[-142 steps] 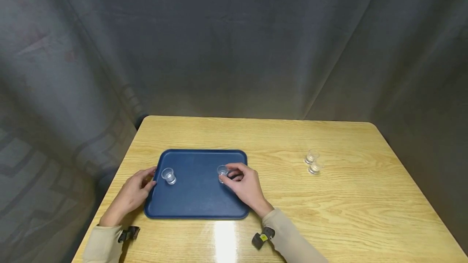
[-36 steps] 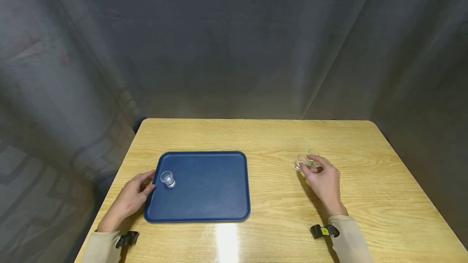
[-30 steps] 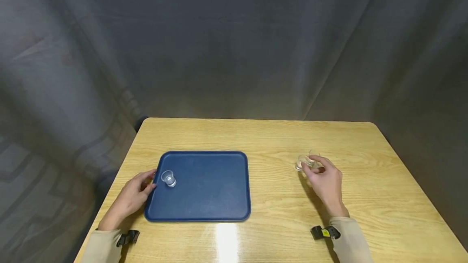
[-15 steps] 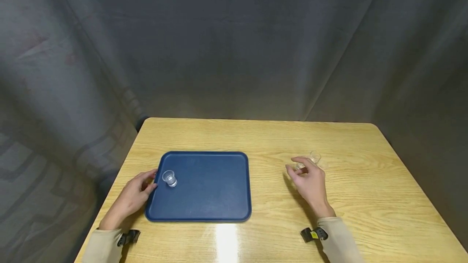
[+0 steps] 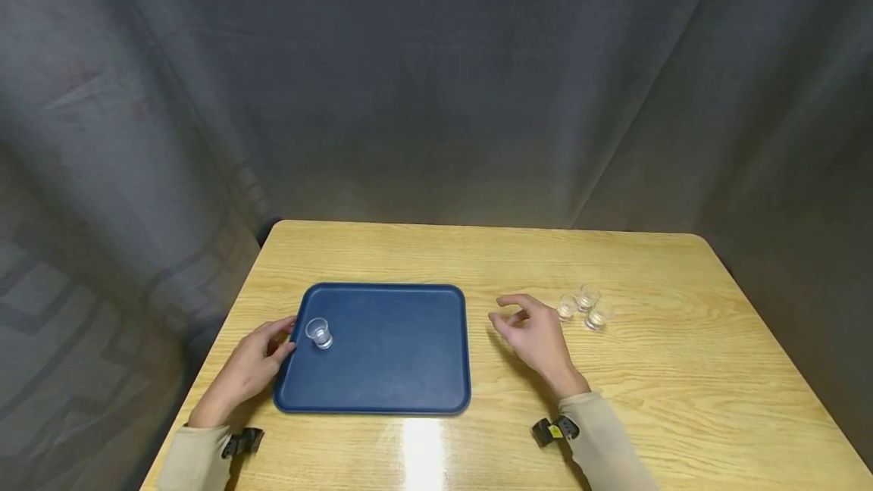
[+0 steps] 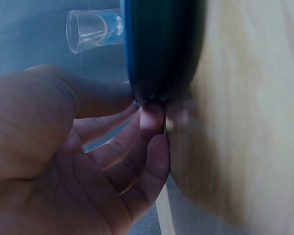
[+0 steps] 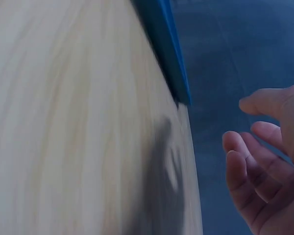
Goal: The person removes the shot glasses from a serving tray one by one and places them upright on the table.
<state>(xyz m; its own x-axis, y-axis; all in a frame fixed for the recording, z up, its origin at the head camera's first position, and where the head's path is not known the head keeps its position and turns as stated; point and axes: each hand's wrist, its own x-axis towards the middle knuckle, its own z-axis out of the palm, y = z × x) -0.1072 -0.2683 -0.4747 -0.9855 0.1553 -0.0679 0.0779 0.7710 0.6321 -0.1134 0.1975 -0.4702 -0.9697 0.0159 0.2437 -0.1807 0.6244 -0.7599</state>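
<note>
A blue tray [image 5: 389, 354] lies on the table, and my left hand [image 5: 248, 364] pinches its left rim. In the left wrist view the thumb [image 6: 103, 98] sits over the rim and the fingers curl beneath it. One clear shot glass [image 5: 319, 333] stands upright on the tray's left part, close to that hand. My right hand [image 5: 537, 338] hovers over the table between the tray and three other shot glasses. Its thumb and fingers are loosely bent and apart, with nothing between them. Those three stand grouped behind it: a left glass [image 5: 566, 308], a back glass [image 5: 587, 298] and a front glass [image 5: 596, 317].
The wooden table [image 5: 682, 370] reaches well past the glasses to the right. Dark grey curtains [image 5: 423, 97] hang behind it and along both sides. A bright reflection shows on the tabletop in front of the tray.
My right hand earlier held a shot glass on the tray's right part. That glass now stands with the two on the right, released, and the hand has moved back left. My left hand stays put.
</note>
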